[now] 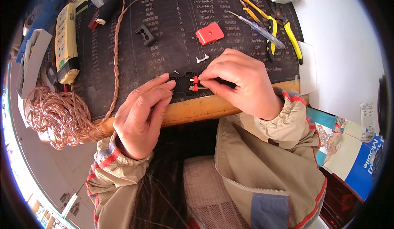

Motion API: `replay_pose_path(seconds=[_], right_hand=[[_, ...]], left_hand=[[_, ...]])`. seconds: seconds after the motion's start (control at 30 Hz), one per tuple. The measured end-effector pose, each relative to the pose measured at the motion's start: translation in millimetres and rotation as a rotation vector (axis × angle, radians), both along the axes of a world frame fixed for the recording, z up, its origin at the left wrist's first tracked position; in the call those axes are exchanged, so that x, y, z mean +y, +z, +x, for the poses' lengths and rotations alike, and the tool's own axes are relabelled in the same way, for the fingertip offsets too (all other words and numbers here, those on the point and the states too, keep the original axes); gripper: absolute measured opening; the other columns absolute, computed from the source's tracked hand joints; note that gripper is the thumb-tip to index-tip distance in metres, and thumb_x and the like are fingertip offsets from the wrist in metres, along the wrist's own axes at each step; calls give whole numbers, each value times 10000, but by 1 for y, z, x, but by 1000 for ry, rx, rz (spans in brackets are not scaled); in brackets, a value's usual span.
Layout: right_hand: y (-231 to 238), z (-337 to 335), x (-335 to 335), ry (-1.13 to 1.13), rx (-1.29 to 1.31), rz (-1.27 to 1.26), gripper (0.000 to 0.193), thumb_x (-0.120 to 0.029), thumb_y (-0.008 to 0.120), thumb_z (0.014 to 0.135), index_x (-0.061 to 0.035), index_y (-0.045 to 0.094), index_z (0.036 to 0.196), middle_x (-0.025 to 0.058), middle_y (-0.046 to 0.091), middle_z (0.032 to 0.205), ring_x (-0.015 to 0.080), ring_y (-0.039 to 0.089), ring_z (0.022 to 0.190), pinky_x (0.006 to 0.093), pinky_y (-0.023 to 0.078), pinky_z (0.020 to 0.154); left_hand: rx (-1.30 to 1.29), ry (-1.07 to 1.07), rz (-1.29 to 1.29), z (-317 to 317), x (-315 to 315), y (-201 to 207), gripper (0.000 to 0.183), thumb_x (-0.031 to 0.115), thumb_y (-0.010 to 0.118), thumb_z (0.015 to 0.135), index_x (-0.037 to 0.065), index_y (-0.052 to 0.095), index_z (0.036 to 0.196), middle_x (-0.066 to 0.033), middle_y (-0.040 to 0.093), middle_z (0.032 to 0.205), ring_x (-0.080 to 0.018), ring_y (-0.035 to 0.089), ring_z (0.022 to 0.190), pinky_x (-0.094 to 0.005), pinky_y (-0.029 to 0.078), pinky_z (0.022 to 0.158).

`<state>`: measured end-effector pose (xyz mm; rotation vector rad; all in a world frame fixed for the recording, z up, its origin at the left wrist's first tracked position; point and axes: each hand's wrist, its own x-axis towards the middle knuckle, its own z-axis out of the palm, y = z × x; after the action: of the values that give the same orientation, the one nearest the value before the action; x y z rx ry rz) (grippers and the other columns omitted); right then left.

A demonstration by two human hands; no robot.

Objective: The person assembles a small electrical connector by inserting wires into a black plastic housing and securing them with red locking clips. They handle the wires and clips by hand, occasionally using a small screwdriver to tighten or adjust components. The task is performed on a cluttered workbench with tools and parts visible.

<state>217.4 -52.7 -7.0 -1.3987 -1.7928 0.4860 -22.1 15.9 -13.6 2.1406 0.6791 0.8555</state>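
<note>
nearest, the wooden front edge of the worktop (197, 109) runs below both hands. the left hand (143, 105) lies with its fingers bent and close together, tips at the left end of a black base (180, 85); whether they press on it i cannot tell. the right hand (244, 83) has thumb and forefinger pinched narrow on a far red piece (195, 79), at the base's right part; a near red piece (193, 88) sits just beside it.

the step in hand looks like seating or adjusting that far red piece, and the next move seems to call for a fine, steady pinch with the base kept from sliding.

the base lies on the mat close to the front edge, its long axis apparently left to right, roughly along that edge; its right end is hidden by fingers, so which end leads is unclear.

just beyond lie a small screw (176, 71) and a white clip (202, 58); farther, a red cover (209, 34), tilted slightly, and a dark grey part (145, 34); then a clear-handled screwdriver (262, 31) and yellow-black pliers (293, 40).
</note>
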Motion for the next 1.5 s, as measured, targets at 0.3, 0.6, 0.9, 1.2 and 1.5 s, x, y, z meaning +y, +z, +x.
replay_pose_path(seconds=[0.3,0.6,0.9,1.2,1.5], right_hand=[[3,-3,0,6,-87,32,170,-14,811,775,-51,667,858,62,656,826,272,637,795,380,537,678],[0,-1,-1,25,-29,25,178,44,806,769,-24,707,901,97,682,871,283,646,796,375,528,670],[-12,1,-1,35,-3,85,191,10,801,776,-36,666,902,91,667,863,308,633,808,401,524,692],[-13,0,-1,37,-9,97,197,-1,799,778,-38,652,904,89,651,860,310,627,815,406,526,699],[-13,0,-1,34,-13,101,216,-14,808,772,-47,642,904,83,647,849,307,626,815,406,527,697]], left_hand=[[-9,33,0,3,2,3,198,-112,746,834,-32,681,1003,-143,762,1050,-304,713,1085,-363,588,891],[61,62,-147,23,22,10,162,-46,792,791,25,750,930,-62,747,926,-246,629,950,-344,519,855],[213,10,-105,28,18,20,152,-110,738,840,-33,724,970,-79,647,1100,-152,603,987,-271,486,882],[170,82,-203,35,12,20,135,-87,736,842,-22,716,959,-81,661,1048,-161,625,900,-280,505,807],[73,109,-271,35,6,12,119,-92,719,862,-26,689,957,-80,663,1052,-141,616,905,-265,500,802]])
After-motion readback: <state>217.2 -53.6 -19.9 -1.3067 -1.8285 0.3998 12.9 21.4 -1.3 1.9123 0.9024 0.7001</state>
